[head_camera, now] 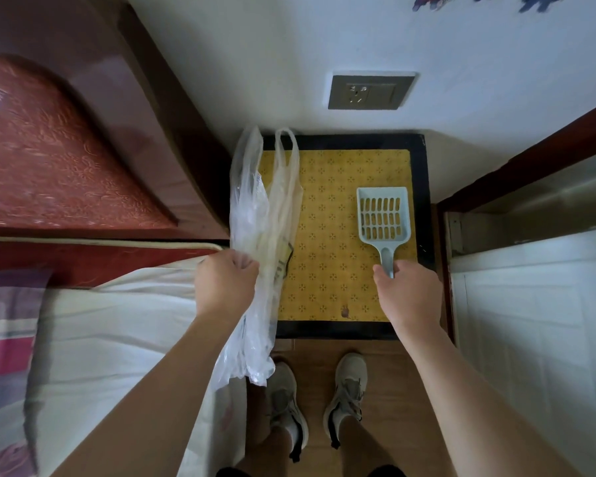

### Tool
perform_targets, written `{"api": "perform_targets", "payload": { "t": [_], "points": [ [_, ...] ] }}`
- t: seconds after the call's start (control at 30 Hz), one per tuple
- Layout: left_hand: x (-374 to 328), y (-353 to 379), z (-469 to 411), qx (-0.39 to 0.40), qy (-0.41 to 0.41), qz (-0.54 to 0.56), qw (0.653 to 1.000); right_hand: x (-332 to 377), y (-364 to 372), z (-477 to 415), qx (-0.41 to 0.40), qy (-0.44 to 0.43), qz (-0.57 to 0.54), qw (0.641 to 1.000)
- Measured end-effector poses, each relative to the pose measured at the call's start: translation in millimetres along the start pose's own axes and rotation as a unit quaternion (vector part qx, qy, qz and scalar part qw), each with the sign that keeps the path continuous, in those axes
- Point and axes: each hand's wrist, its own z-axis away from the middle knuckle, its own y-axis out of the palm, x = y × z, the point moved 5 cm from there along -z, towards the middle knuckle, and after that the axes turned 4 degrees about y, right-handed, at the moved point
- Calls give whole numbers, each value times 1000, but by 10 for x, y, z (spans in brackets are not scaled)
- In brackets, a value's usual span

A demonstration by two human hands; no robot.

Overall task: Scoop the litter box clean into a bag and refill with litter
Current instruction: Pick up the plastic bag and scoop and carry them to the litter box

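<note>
Litter scoop (382,220) and bag (255,235) were both in hand as a person stood over a small stand (424,235) set against a white wall (324,46), between a red-brown bed frame (66,149) and a door frame (530,156). The right hand (410,297) was closed around the scoop's handle, holding the pale blue-grey plastic tool above the yellow patterned, black-edged top. Its long axis ran from the hand toward the wall, with the slotted head pointing away from the person; nothing could be seen in the head. The left hand (226,287) was clenched on the gathered middle of a thin, clear plastic bag, held at the stand's left edge. The bag's two loop handles stood upward toward the wall while its bottom hung down past the wrist toward the floor; it looked limp and crumpled, and whether it held anything could not be told. A dark printed mark showed through the plastic beside the left hand, too folded to read. The two hands were well apart, one at each side of the stand. A grey wall socket (370,92) sat on the wall above the stand. Below, the person's beige trainers (348,394) stood on a brown floor, just short of the stand's front edge, with a white mattress (117,339) to the left
</note>
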Motion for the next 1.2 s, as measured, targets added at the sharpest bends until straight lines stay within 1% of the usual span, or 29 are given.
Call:
{"api": "perform_targets", "payload": {
  "t": [0.2,0.4,0.57,0.73,0.83,0.97,1.07,1.2],
  "points": [
    [-117,-132,85,-6,15,38,999,73,-120,142,-8,-14,-2,1000],
    [-325,-496,304,-14,33,56,998,265,-434,458,-24,-42,-28,998],
    [-468,-934,581,-40,52,70,995,486,-859,844,-36,-65,-55,996],
    [-650,-1434,1039,-79,80,94,989,683,-1351,1288,-62,-110,-61,990],
    [-711,-1692,1360,-108,88,96,986,764,-1624,1564,-61,-142,-66,986],
    [-727,-1959,1876,-149,76,99,981,792,-1936,1947,-49,-192,-72,977],
    [-625,-2095,2310,-181,47,127,974,769,-2100,2225,-37,-245,-59,967],
    [-426,-2293,2954,-249,4,155,956,749,-2254,2653,-20,-318,-48,947]
  ]
}}
